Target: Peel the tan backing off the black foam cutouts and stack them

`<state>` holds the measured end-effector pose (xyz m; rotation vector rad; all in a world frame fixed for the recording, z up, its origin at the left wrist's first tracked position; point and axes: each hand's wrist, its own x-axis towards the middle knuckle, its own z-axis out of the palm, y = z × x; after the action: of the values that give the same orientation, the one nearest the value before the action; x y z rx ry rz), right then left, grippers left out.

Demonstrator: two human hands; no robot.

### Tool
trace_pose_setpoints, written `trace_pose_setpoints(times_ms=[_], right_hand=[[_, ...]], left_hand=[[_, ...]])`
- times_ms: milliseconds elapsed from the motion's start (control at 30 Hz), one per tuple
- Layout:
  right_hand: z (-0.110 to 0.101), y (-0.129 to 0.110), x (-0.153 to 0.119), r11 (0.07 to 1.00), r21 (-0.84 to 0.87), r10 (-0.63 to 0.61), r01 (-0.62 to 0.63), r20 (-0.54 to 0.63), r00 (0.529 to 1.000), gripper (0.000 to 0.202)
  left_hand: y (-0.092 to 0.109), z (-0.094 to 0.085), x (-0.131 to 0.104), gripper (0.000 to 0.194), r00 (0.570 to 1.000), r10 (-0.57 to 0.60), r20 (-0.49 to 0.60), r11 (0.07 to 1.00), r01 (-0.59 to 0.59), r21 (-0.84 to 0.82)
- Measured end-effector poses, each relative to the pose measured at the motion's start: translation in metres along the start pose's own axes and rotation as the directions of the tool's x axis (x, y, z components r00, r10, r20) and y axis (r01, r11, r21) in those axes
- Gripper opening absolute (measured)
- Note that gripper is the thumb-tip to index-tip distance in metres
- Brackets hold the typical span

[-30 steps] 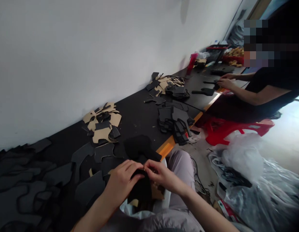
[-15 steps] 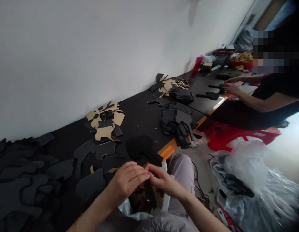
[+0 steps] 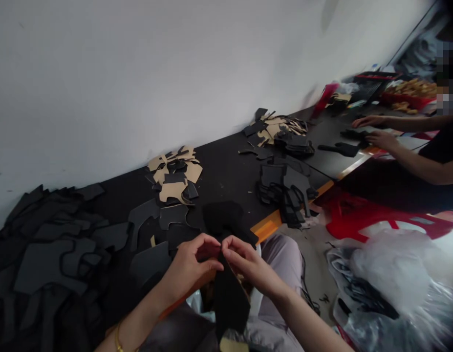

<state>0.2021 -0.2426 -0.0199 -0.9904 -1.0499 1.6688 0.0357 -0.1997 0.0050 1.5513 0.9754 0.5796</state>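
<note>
A black foam-like sheet piece hangs below my hands, over my lap, with a tan patch at its lower end. My right hand pinches its top edge between thumb and fingers. Beside it, my left hand curls its fingers and thumb onto the same top edge, the two sets of fingertips almost touching. The exact grip of the left fingertips is partly hidden. Just beyond my hands, a dark black piece lies at the table edge.
Black cut pieces are heaped at left. Tan-backed scraps and stacked black pieces lie on the black table. A co-worker's hands work at far right. A red stool and plastic bags stand at right.
My hands have opened out from a close pinch, and the black piece now shows more fully below them. The view has swung left. The co-worker's hands have moved apart.
</note>
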Motion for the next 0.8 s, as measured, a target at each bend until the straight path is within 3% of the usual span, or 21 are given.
trace_pose_setpoints(times_ms=[67, 167, 267, 433, 533, 600, 700, 800], right_hand=[[0.002, -0.003, 0.001, 1.000, -0.017, 0.002, -0.002, -0.013, 1.000, 0.039], [0.002, -0.008, 0.002, 0.993, -0.120, 0.004, -0.009, -0.041, 0.999, 0.042], [0.000, -0.010, 0.001, 0.981, -0.192, -0.007, 0.000, -0.035, 0.999, 0.042], [-0.005, -0.009, 0.000, 0.966, -0.255, -0.056, 0.046, -0.034, 0.998, 0.041], [-0.009, -0.008, 0.000, 0.960, -0.272, -0.064, 0.059, -0.010, 0.998, 0.040], [-0.011, -0.007, -0.001, 0.959, -0.274, -0.072, 0.076, 0.024, 0.997, 0.037], [-0.011, -0.004, -0.003, 0.951, -0.291, -0.098, 0.107, 0.044, 0.994, 0.034], [-0.011, 0.006, -0.006, 0.944, -0.312, -0.096, 0.104, 0.039, 0.995, 0.034]], left_hand=[[0.000, -0.001, -0.001, 0.027, 0.996, 0.007, -0.089, 0.999, -0.004, 0.035], [0.001, -0.003, -0.002, 0.027, 0.980, 0.116, -0.162, 0.986, -0.093, 0.142], [0.002, -0.005, -0.001, 0.025, 0.964, 0.213, -0.159, 0.959, -0.176, 0.222], [0.003, -0.004, 0.002, 0.024, 0.965, 0.234, -0.120, 0.933, -0.188, 0.307], [0.004, -0.004, 0.003, 0.021, 0.949, 0.309, -0.064, 0.892, -0.266, 0.366], [0.003, -0.003, 0.003, 0.015, 0.909, 0.416, -0.020, 0.824, -0.368, 0.431], [0.003, -0.002, -0.001, 0.003, 0.796, 0.603, 0.041, 0.630, -0.507, 0.588], [0.003, 0.001, -0.009, 0.006, 0.685, 0.717, 0.132, 0.426, -0.580, 0.694]])
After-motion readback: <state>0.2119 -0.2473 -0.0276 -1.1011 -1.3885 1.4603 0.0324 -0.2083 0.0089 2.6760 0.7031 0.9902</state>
